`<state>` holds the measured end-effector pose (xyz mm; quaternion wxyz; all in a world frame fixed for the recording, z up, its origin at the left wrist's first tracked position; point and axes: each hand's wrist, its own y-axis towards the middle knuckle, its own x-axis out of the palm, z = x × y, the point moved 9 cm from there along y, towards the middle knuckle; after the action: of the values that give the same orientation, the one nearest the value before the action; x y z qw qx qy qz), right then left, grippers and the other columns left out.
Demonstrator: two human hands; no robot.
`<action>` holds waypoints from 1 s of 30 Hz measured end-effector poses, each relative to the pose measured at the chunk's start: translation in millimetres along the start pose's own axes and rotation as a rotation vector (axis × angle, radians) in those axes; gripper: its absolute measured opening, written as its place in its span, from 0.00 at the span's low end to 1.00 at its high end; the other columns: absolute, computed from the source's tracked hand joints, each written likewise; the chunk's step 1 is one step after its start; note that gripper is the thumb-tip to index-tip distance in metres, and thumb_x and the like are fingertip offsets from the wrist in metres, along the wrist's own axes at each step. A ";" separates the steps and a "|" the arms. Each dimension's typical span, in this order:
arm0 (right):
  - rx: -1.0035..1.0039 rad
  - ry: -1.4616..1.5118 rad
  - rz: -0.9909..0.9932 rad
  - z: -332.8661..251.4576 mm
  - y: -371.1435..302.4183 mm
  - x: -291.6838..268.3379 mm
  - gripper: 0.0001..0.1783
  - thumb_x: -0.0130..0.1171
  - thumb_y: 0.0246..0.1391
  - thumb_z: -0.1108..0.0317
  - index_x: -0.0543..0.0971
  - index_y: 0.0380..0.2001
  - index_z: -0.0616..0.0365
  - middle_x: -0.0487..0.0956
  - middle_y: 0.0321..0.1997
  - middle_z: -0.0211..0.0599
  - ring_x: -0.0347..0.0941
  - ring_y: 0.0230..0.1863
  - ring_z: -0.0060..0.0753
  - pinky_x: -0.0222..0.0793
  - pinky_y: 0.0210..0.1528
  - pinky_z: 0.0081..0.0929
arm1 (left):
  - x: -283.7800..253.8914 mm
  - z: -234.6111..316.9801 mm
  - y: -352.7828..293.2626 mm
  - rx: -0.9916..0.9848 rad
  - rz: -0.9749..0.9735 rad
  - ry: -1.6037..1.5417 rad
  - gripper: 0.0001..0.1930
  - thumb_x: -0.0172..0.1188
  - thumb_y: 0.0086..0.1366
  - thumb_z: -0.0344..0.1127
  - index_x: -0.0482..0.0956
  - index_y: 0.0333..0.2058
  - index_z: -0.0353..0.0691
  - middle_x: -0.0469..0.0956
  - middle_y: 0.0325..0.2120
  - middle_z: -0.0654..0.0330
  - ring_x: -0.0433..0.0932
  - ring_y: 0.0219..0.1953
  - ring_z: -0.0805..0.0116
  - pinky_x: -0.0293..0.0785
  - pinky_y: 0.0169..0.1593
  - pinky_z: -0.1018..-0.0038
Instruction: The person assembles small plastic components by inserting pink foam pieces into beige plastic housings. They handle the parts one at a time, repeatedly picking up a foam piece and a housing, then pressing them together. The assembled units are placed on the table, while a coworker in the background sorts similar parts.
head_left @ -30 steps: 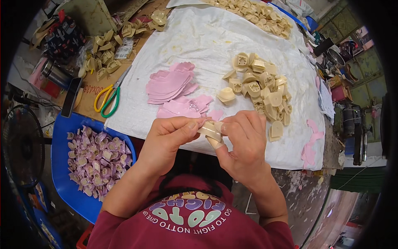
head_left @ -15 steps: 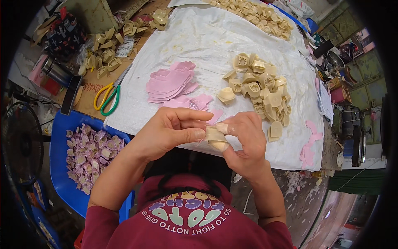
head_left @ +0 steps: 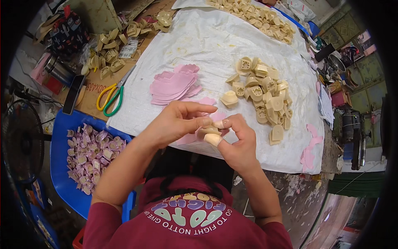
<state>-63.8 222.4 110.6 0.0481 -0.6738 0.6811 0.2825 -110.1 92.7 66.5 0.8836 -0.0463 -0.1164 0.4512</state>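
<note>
Between my hands, close to the table's near edge, is a beige moulded plastic piece (head_left: 208,132) that looks like a shoe heel. My right hand (head_left: 240,147) pinches it from the right, with pale covers on its thumb and forefinger. My left hand (head_left: 172,124) closes on its left end, thumb against forefinger. Pink material (head_left: 188,139) shows just below my left fingers; whether it is held or lies on the table I cannot tell. Beyond my left hand lies a stack of pink cut pieces (head_left: 174,85). A heap of beige heels (head_left: 267,93) sits to the right.
Scissors (head_left: 112,97) with yellow and green handles lie on the left, near a dark phone (head_left: 72,95). A blue plastic seat or tub (head_left: 62,170) holds many glittery pink-covered pieces. More beige heels (head_left: 257,18) cover the far end. Pink scraps (head_left: 309,151) lie at right.
The beige heel has turned and tilted between my fingers. My left hand has shifted up and slightly right, uncovering pink material below it. The view has moved slightly.
</note>
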 end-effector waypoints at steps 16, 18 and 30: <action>0.349 0.303 -0.009 29.2 -13.6 16.9 0.10 0.68 0.45 0.71 0.78 0.30 0.62 0.79 0.28 0.31 0.71 0.31 0.17 0.68 0.35 0.19 | -3.3 10.2 -24.0 0.437 0.215 0.139 0.10 0.60 0.62 0.31 0.82 0.40 0.33 0.80 0.41 0.54 0.78 0.42 0.67 0.72 0.48 0.72; 0.371 0.234 0.007 29.0 -13.3 16.6 0.10 0.68 0.46 0.71 0.78 0.30 0.62 0.79 0.28 0.31 0.71 0.31 0.18 0.68 0.35 0.20 | 0.2 23.7 -26.5 0.522 0.249 0.281 0.06 0.59 0.61 0.28 0.81 0.36 0.34 0.79 0.39 0.55 0.77 0.43 0.65 0.71 0.50 0.70; -0.020 -0.026 -0.114 -18.3 1.4 1.3 0.15 0.72 0.39 0.68 0.80 0.33 0.58 0.80 0.34 0.37 0.74 0.36 0.30 0.68 0.43 0.31 | 14.8 12.7 -46.2 0.357 0.116 -0.311 0.08 0.59 0.59 0.19 0.75 0.36 0.36 0.69 0.50 0.53 0.75 0.44 0.67 0.71 0.48 0.71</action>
<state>-59.5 212.9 125.7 0.0665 -0.7083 0.6380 0.2948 -68.5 77.2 89.9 0.8219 0.1740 -0.1668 0.5162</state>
